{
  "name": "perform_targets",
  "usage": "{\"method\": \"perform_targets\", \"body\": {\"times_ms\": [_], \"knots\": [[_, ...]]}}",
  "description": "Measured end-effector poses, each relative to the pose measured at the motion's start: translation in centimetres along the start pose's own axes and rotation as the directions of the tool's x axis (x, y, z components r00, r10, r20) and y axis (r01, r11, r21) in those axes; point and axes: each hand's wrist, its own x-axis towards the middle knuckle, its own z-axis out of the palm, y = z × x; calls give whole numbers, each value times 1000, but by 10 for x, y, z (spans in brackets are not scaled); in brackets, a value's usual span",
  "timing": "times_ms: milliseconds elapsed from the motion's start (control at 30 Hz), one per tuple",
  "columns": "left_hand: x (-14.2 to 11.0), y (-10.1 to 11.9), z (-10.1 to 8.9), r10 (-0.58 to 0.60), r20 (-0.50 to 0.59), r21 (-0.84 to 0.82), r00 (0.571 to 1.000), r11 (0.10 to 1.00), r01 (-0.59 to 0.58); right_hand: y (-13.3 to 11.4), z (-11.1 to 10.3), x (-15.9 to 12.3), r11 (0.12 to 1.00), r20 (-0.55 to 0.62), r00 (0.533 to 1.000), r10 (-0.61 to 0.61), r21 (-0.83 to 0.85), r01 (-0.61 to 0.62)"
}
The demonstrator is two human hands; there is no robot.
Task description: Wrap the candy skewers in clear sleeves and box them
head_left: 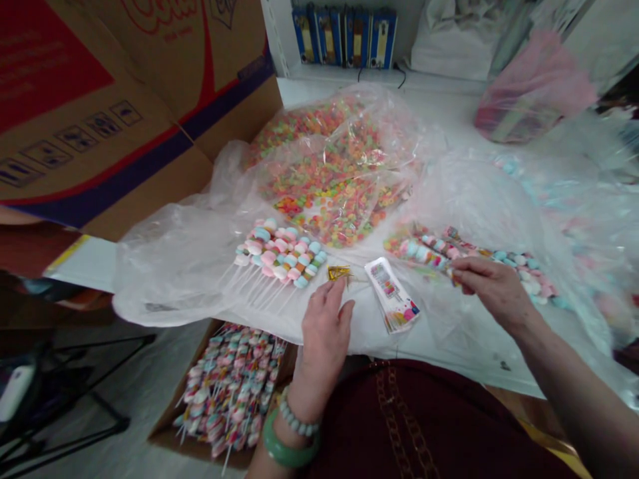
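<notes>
L hand (pixel 324 326): resting, grip open, fingertips nearing gold ties (pixel 339 273)
R hand (pixel 494 289): pinching candy skewer (pixel 429 251)
Risk: loose pinch dropping skewer; stick tip snagging plastic sheet (pixel 164 266)

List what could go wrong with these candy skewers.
The candy skewers at the right hand could snag and tear the thin plastic sheet. The gold twist ties beside the left hand could get knocked away. Boxed skewers poke past the cardboard box rim and could bend.
</notes>
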Motion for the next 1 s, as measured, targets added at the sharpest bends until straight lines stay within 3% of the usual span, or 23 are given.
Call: {"method": "perform_targets", "body": {"times_ms": [33,100,167,200,267,333,400,500,567,633,700,767,833,900,1000], "knots": [[-1,-6,2,-69,27,-94,997,993,71,8,-6,4,986,-119,991,-62,-162,42],[-3,-14,8,-163,155,-268,974,942,201,15,-7,6,879,-262,941,-213,-473,67],[-6,-15,18,-213,268,-375,939,875,306,8,11,2,773,-267,913,-307,-630,75],[-7,-15,22,-234,304,-401,923,848,347,1,25,-2,762,-229,920,-319,-639,105],[-10,-11,29,-275,348,-426,896,805,413,-16,56,-8,773,-34,956,-290,-597,213],[-11,-8,30,-325,380,-438,866,761,478,-29,82,-11,786,129,969,-211,-567,247],[-11,-6,27,-379,420,-453,825,700,552,-31,96,-9,855,157,986,-59,-502,131],[-11,-5,20,-442,484,-473,756,594,650,-21,98,-3,942,120,984,131,-326,-85],[-11,-5,17,-458,512,-483,727,546,684,-13,92,-3,964,62,993,103,-253,-85],[-11,-4,17,-445,531,-498,721,525,690,-8,88,-7,976,-56,997,-54,-216,40],[-12,-1,18,-412,551,-520,725,510,685,-9,86,-15,967,-203,953,-224,-171,191],[-13,2,20,-391,557,-562,733,471,679,-17,88,-22,958,-276,918,-286,-57,282],[-14,4,19,-393,545,-629,741,393,671,-30,94,-28,956,-209,954,-214,155,248],[-15,6,17,-371,567,-693,736,268,669,-47,103,-32,924,-51,993,-107,363,118],[-18,5,11,-299,651,-724,698,33,689,-71,120,-35,864,100,994,-42,503,-14]]}}
